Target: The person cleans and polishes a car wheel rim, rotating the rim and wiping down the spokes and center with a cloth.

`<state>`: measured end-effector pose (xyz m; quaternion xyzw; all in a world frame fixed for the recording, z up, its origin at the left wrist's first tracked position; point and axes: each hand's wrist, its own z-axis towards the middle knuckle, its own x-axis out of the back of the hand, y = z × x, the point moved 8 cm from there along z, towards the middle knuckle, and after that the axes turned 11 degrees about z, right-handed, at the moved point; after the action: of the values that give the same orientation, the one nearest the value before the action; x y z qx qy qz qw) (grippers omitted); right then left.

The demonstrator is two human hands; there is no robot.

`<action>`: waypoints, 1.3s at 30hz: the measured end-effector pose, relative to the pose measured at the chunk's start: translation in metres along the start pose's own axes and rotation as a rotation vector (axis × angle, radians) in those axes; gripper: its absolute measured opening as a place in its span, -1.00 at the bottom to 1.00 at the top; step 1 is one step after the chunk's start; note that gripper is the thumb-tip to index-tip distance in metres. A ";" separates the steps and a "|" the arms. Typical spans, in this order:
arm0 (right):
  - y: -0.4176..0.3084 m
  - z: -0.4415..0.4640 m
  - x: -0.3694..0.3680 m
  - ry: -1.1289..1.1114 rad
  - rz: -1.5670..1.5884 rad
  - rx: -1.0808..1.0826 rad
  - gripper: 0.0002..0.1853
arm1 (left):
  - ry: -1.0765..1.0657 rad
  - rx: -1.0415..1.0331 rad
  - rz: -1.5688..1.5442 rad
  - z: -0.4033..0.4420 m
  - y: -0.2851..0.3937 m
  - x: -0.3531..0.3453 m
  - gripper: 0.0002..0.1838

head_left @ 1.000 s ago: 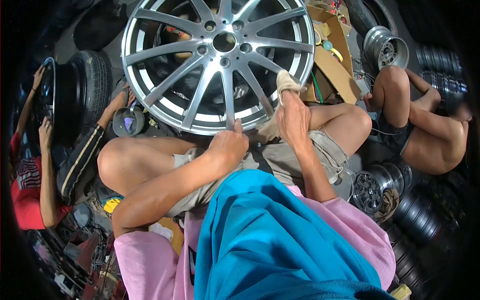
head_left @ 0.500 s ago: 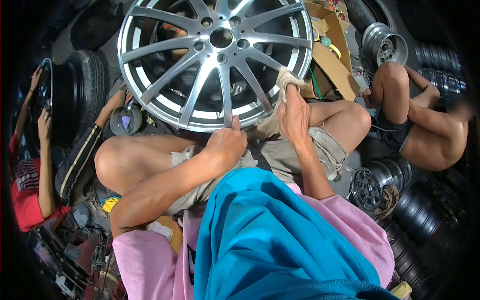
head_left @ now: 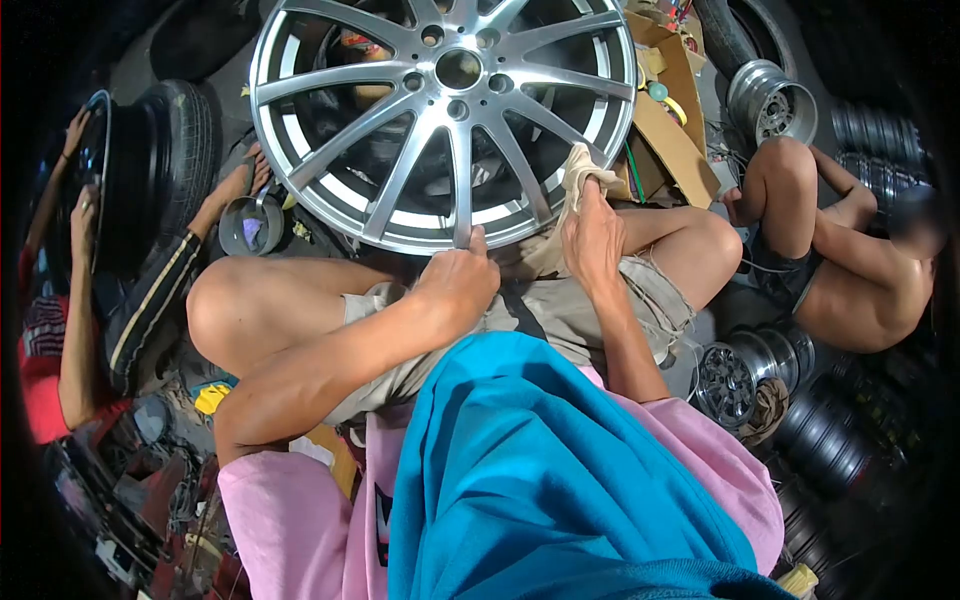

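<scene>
A silver multi-spoke alloy wheel rim (head_left: 460,150) leans before my knees, its face towards me. My left hand (head_left: 460,280) grips the rim's lower edge, with one finger laid over the end of a spoke and the other fingers curled, partly hidden. Wrapped in my right hand (head_left: 595,235) is a cream cloth (head_left: 585,172), bunched at the fingertips beside the rim's lower right edge. More of the pale cloth hangs below that hand. The rim's top is cut off by the view.
On the left, a person in red (head_left: 45,385) holds a tyred wheel (head_left: 185,150). Another person (head_left: 860,270) sits at the right near stacked rims (head_left: 825,430). An open cardboard box (head_left: 675,150) stands behind the rim, and a metal pot (head_left: 250,230) sits left of it.
The rim has turned a little and shifted slightly right and up in view. Both my hands keep their holds, the right hand with the cloth still near the rim's edge.
</scene>
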<state>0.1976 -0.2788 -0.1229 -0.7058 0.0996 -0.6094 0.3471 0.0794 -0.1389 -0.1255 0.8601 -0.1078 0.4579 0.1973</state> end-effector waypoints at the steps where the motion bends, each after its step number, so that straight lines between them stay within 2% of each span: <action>1: -0.002 0.001 0.002 0.017 0.013 0.020 -0.60 | 0.008 -0.004 0.009 0.001 -0.001 0.002 -0.62; 12: -0.013 0.019 0.004 -0.015 -0.090 0.044 -0.63 | 0.035 0.005 -0.027 -0.001 -0.004 0.002 -0.65; 14: -0.012 0.017 0.006 -0.032 -0.113 0.060 -0.62 | 0.017 0.000 -0.013 0.000 -0.002 -0.001 -0.64; 15: -0.012 0.021 0.009 0.005 -0.092 0.135 -0.61 | 0.004 0.007 -0.004 0.000 -0.002 0.000 -0.64; 18: -0.005 0.022 0.006 -0.011 -0.086 0.083 -0.59 | -0.017 0.019 0.007 0.002 -0.003 0.000 -0.65; 19: 0.001 0.017 0.002 -0.027 -0.064 -0.001 -0.58 | -0.011 0.009 0.012 0.002 -0.003 -0.003 -0.65; 22: -0.002 0.008 0.004 0.005 -0.107 0.054 -0.59 | -0.009 0.019 0.014 0.003 -0.004 0.000 -0.64; 24: 0.011 0.011 0.000 -0.056 -0.115 -0.037 -0.59 | -0.026 0.022 0.024 0.002 0.000 -0.004 -0.63; 26: 0.005 0.017 0.003 0.023 -0.070 0.010 -0.60 | 0.018 0.003 -0.022 0.001 -0.003 -0.003 -0.63; 32: 0.009 0.015 0.002 -0.055 -0.177 -0.029 -0.62 | -0.001 0.010 -0.027 0.000 -0.003 0.003 -0.63; 34: -0.010 0.024 0.010 0.012 -0.105 0.077 -0.61 | -0.041 0.019 -0.002 0.002 -0.003 -0.002 -0.61; 38: -0.022 0.025 -0.003 -0.016 -0.158 0.079 -0.70 | -0.040 0.023 -0.014 0.003 -0.006 -0.002 -0.58; 39: -0.023 0.032 0.000 0.017 -0.157 0.137 -0.73 | -0.051 0.027 -0.008 0.003 -0.004 -0.004 -0.57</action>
<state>0.2205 -0.2500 -0.1098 -0.6809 0.0051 -0.6461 0.3448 0.0815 -0.1362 -0.1312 0.8745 -0.1032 0.4365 0.1847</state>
